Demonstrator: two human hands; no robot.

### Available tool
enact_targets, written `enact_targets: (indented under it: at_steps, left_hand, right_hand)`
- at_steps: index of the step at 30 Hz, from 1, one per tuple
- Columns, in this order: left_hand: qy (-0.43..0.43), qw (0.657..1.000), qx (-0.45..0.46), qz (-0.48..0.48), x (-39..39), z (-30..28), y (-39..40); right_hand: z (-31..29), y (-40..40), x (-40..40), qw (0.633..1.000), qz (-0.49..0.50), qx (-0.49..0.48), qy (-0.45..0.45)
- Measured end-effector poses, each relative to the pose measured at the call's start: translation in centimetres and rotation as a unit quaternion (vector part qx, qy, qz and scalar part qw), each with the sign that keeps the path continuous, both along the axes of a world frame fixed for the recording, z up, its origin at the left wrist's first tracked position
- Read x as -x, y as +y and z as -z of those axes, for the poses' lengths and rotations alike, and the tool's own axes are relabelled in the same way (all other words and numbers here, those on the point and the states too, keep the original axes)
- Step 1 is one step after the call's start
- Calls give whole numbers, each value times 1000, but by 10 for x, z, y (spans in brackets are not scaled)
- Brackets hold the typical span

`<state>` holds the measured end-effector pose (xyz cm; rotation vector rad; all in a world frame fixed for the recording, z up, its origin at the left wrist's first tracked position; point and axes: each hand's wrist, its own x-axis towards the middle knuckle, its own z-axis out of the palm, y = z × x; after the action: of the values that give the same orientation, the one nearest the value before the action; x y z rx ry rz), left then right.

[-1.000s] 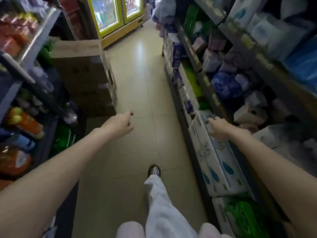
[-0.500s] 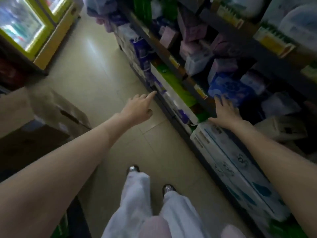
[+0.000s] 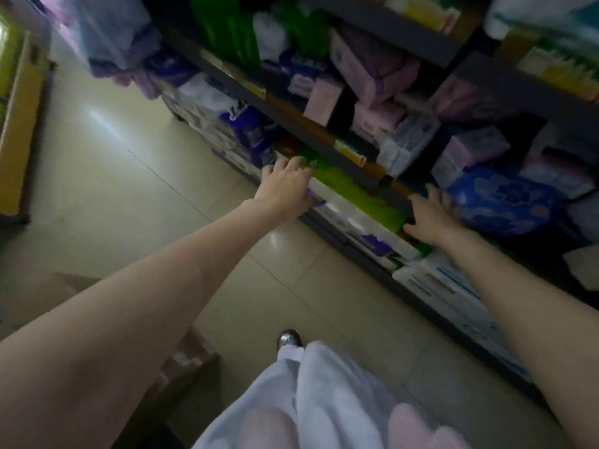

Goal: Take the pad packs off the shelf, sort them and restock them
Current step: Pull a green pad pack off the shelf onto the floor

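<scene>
**Hands at the shelf, no pack lifted yet**

The pad packs fill the shelf (image 3: 324,131) across the upper right of the frame: a blue pack (image 3: 499,202) at right of centre, pink packs (image 3: 382,76) above it, and a white-and-blue pack (image 3: 405,140) between them. All of them sit on the shelf, loosely jumbled rather than lined up, though the blur hides the labels.

The right hand (image 3: 432,215), fingers spread and straight, lies right of centre against the near side of the blue pack and the shelf edge; it clasps nothing, and whether it is truly touching the pack cannot be told. The left hand (image 3: 285,186), at centre, reaches toward green packaging (image 3: 350,189) on the lower tier, fingers extended and apart, holding nothing.

Below the hands, white boxes (image 3: 453,296) line the bottom tier along the tiled floor (image 3: 129,189). A cardboard box (image 3: 181,367) stands at lower left beside the person's white trousers (image 3: 308,400).

Judging from this, the task is at its very start: no pack is off the shelf, nothing sorted, and removal, sorting and restocking all remain.
</scene>
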<state>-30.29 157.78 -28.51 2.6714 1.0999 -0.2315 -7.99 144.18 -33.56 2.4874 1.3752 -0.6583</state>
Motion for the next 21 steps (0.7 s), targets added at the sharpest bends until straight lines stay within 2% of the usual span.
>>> enact_targets:
  at_steps: [4,12,17,21]
  left_hand:
    - [-4,997,24,-68,42,1,85]
    - [30,997,-67,-30,75,21,299]
    - [11,995,-83,-56,85,29,424]
    - [6,995,-94,-36,116,22,500]
  right_hand:
    - [-9,96,34,995,-45,-74,39]
    - [3,334,94,969,-145,-175,100]
    - [4,480,123,961,-114,-227,104]
    - [-4,575,156,952,24,-272,138]
